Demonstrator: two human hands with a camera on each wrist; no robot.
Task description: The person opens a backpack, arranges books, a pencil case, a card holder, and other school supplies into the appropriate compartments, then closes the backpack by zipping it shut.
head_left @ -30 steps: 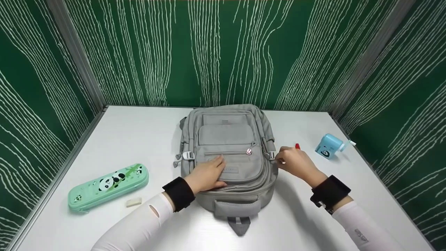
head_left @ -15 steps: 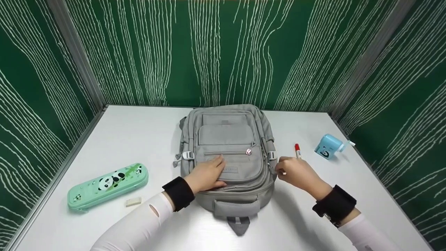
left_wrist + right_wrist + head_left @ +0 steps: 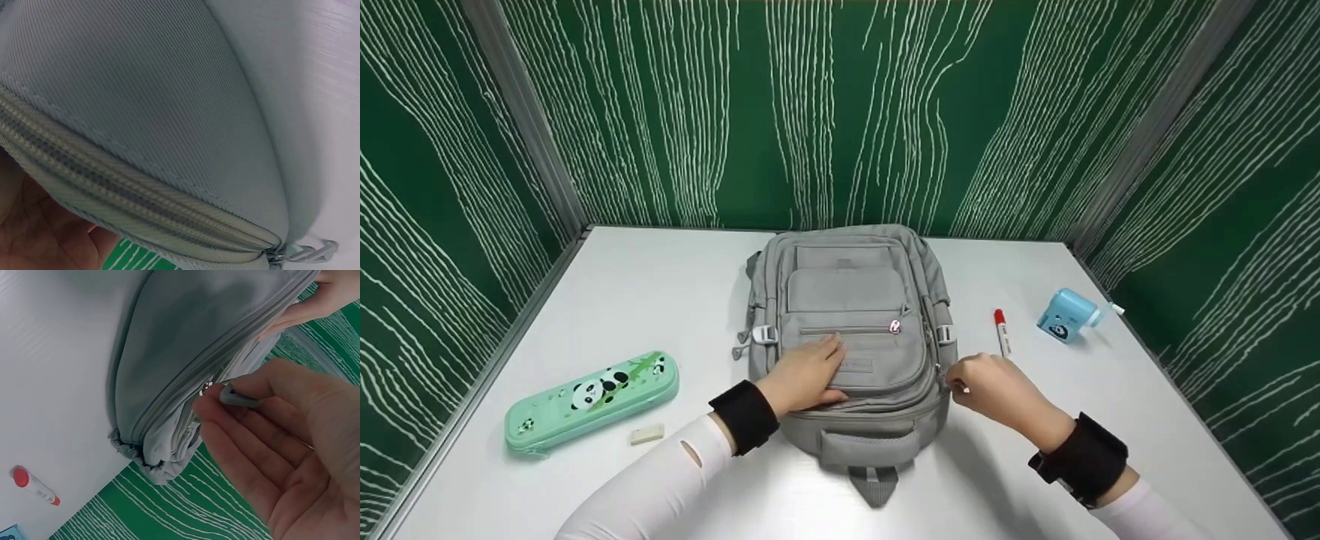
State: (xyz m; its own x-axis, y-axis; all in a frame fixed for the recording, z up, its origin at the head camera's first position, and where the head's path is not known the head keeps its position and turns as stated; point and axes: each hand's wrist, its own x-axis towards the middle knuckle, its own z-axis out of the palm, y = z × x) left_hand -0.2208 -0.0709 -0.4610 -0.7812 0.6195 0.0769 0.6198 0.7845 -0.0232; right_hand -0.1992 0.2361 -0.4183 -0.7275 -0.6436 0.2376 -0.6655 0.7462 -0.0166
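A grey backpack (image 3: 847, 292) lies front side up on the white table, its carry handle toward me. My left hand (image 3: 804, 375) rests on its front panel with fingers extended; in the left wrist view the palm (image 3: 48, 230) shows beyond a zipper seam (image 3: 129, 188). At the bag's right side is my right hand (image 3: 997, 390). In the right wrist view, this hand (image 3: 298, 439) pinches a grey zipper pull (image 3: 239, 398) between thumb and index finger. Other zipper pulls (image 3: 741, 345) hang at the bag's left side.
A green panda pencil case (image 3: 592, 401) and a white eraser (image 3: 647, 433) lie on the left. To the right are a red-capped marker (image 3: 1002, 334) and a blue panda-print pencil sharpener (image 3: 1067, 315) with a crank. Green walls border the table (image 3: 660, 277).
My right hand has moved toward me along the bag's right side, and the marker behind it has come into fuller view. The left hand stays in place.
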